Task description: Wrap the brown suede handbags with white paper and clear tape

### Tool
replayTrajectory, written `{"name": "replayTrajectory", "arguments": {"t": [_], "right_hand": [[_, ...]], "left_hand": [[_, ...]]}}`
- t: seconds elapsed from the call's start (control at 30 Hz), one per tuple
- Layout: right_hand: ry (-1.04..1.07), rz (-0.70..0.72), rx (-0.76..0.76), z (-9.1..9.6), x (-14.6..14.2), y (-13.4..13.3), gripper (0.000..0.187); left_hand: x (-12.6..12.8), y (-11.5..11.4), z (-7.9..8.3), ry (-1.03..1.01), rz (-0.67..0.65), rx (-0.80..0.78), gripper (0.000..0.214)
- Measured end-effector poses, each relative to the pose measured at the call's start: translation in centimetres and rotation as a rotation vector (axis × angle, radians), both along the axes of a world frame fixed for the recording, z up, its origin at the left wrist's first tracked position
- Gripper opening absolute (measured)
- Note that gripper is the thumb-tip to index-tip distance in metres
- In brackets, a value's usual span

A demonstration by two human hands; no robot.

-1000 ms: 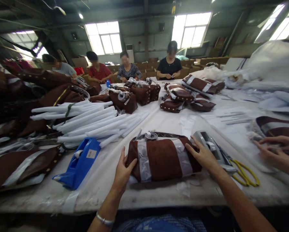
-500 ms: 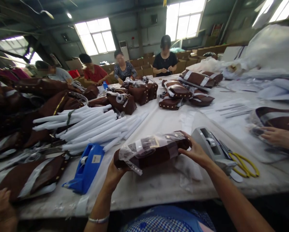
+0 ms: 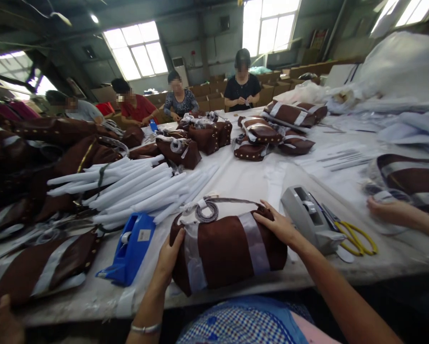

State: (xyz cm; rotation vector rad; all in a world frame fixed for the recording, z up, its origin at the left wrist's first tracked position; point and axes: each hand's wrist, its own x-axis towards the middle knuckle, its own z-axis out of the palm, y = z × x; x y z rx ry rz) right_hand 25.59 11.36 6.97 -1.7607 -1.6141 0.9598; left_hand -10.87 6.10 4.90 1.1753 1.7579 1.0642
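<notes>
White table (image 3: 232, 179) — brown bag (image 3: 223, 251); translucent bands (image 3: 254, 243).

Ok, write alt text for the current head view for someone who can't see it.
Someone's left grip and right grip hold a brown bag with two pale strips across it, at a table. A blue dispenser is to its left; a grey dispenser and scissors are to its right. Four people are farther back.
</notes>
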Motion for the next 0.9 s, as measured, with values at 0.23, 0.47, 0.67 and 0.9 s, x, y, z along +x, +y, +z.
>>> {"name": "replayTrajectory", "arguments": {"t": [0.23, 0.47, 0.67, 0.9], "right_hand": [[-0.41, 0.208, 0.566, -0.8, -3.9, -1.2, 0.058], [-0.539, 0.656, 0.618, -1.6, -8.1, -3.7, 0.076], [-0.554, 0.643, 0.59, -3.3, -8.3, -4.2, 0.069], [-0.591, 0.645, 0.626, -3.3, -7.8, -3.9, 0.074]], "left_hand": [[2.8, 0.4, 0.7, 0.703, -0.063, 0.339, 0.053], [8.2, -0.2, 0.6, 1.076, -0.635, 0.439, 0.06], [8.2, -0.7, -1.1, 1.144, -0.646, 0.414, 0.057], [8.4, -0.6, -0.9, 1.136, -0.607, 0.433, 0.057]]}}
